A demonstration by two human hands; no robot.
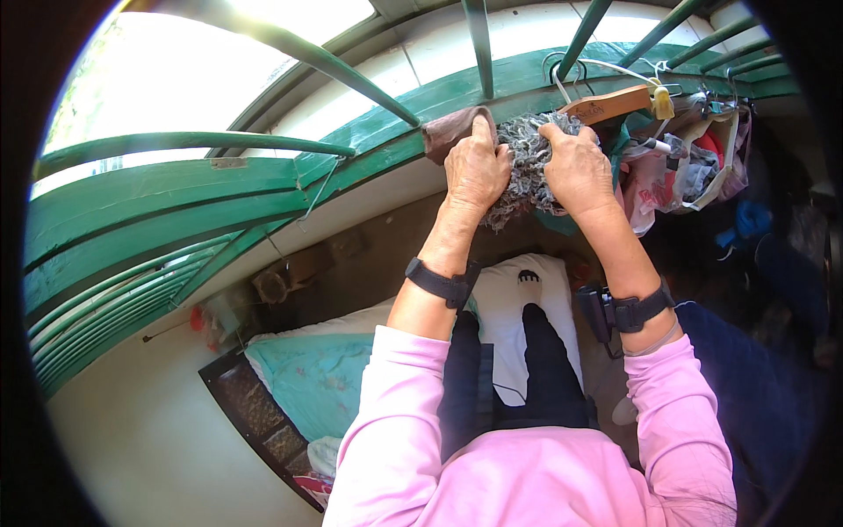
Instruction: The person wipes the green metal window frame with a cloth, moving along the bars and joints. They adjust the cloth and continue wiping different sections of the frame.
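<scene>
My left hand point(477, 161) presses a brownish-pink cloth point(454, 135) against the green painted window frame point(388, 148), its index finger stretched over the cloth. Beside it, my right hand point(578, 161) grips a shaggy grey fabric point(527, 148) with a looped, mop-like pile, which hangs below the frame between both hands. The left thumb side touches this grey pile too. Whether cloth and pile are one piece, I cannot tell. Just right of the pile, a wooden hanger point(606, 105) hangs near my right fingers. The fingertips of both hands are partly hidden.
Green bars point(479, 49) run from the frame. Wire hangers and plastic bags point(658, 181) hang at the right. A small metal hook point(321, 191) hangs at the left. Below are a white cushion or padded surface point(500, 290) under my feet and a bed with a turquoise cover point(323, 375).
</scene>
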